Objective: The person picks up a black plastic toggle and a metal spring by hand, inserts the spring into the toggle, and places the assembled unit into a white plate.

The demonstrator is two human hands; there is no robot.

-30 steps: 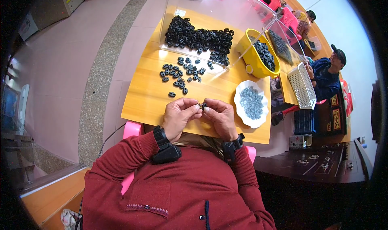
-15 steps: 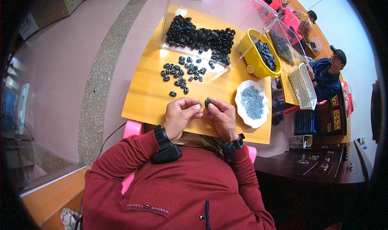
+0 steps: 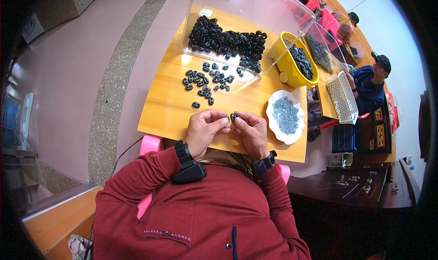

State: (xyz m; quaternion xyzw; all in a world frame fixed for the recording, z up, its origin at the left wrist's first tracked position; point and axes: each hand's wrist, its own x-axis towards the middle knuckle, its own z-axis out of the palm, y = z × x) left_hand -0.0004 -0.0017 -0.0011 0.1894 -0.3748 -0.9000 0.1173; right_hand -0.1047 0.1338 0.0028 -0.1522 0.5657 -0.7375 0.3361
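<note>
Over the near edge of the wooden table (image 3: 159, 118), my two hands are close together, fingertips nearly meeting. My right hand (image 3: 252, 131) pinches a small black oval piece (image 3: 233, 117) with holes, like a cord lock body. My left hand (image 3: 204, 130) is closed in a pinch beside it; a tiny thing at its fingertips is too small to make out. Beyond my hands lie several loose black two-hole pieces (image 3: 201, 92). Right of my right hand, a white scalloped dish (image 3: 272, 127) holds a heap of small grey pieces (image 3: 286, 116).
A clear plastic box (image 3: 255, 13) lies at the back, with a pile of black pieces (image 3: 219, 40) spilling toward me. A yellow tub (image 3: 292, 80) of dark parts stands at its right. Farther right are a white perforated basket (image 3: 341, 97) and a person (image 3: 368, 86) in dark clothes.
My hands stay in nearly the same place, with the black piece turned slightly and shifted a little in my right fingertips. The picture has moved slightly; the loose pieces lie as before.
</note>
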